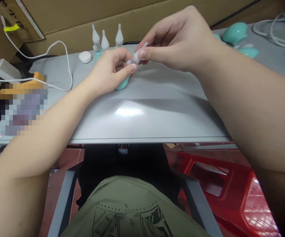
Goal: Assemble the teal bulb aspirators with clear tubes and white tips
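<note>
My left hand point(116, 67) is wrapped round a teal bulb point(123, 84), whose rounded end shows below the fingers. A clear and white nozzle point(139, 55) rises from the bulb's upper end, tilted up to the right. The thumb and fingers of my right hand point(168, 49) pinch this nozzle. Beyond my left hand stand three white-tipped nozzles: one on the left point(96, 35), a shorter one in the middle point(104, 41) and one on the right point(119, 34). Teal shows beneath the left one.
A small white rounded object point(85, 57) lies on the grey table point(152, 121). White cables and an orange item point(37, 79) are at the left. Teal bulbs point(235, 33) and a coiled cable point(275, 33) lie at the right. A red stool point(228, 187) stands below.
</note>
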The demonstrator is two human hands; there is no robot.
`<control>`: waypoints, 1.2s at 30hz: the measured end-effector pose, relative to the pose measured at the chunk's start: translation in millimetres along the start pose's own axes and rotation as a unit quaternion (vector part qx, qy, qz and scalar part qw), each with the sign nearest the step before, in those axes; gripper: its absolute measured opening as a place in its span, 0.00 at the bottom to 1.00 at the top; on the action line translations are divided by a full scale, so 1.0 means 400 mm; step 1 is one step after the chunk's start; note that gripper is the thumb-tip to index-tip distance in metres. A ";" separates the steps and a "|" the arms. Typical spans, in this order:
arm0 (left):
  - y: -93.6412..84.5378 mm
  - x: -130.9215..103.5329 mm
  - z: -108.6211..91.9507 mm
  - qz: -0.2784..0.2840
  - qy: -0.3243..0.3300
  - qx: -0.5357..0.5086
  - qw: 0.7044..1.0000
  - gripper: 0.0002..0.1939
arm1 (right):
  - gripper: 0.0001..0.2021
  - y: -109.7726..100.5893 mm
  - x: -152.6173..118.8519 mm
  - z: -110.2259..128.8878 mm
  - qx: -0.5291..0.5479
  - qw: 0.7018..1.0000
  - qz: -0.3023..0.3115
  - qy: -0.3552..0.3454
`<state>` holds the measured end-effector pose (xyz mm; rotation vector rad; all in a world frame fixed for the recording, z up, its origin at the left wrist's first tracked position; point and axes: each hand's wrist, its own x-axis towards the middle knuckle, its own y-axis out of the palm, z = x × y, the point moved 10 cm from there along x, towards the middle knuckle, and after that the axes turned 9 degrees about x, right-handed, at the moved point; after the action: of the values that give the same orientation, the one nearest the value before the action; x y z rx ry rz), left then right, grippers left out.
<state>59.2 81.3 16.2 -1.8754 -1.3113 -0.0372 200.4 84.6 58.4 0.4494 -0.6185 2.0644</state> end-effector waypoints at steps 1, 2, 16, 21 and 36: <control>0.001 -0.003 -0.004 0.005 -0.004 0.002 1.000 0.09 | 0.11 -0.002 0.000 -0.003 -0.001 1.000 0.008 0.004; 0.002 -0.005 -0.007 0.011 -0.007 0.004 1.000 0.09 | 0.11 -0.003 -0.001 -0.005 0.000 1.000 0.017 0.008; -0.003 0.006 0.028 -0.040 -0.018 0.028 0.999 0.11 | 0.17 -0.013 -0.005 -0.017 -0.015 0.999 -0.006 0.052; -0.012 0.002 0.017 -0.060 -0.018 0.051 0.997 0.08 | 0.12 -0.017 -0.006 -0.031 -0.010 0.998 -0.006 0.054; -0.016 0.000 0.028 -0.093 -0.022 0.059 0.994 0.10 | 0.16 0.001 0.005 -0.047 -0.018 0.997 -0.017 0.071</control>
<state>49.4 89.2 12.6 -1.6583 -1.4836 -0.0145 197.7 96.6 44.2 0.2867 -0.5587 2.0294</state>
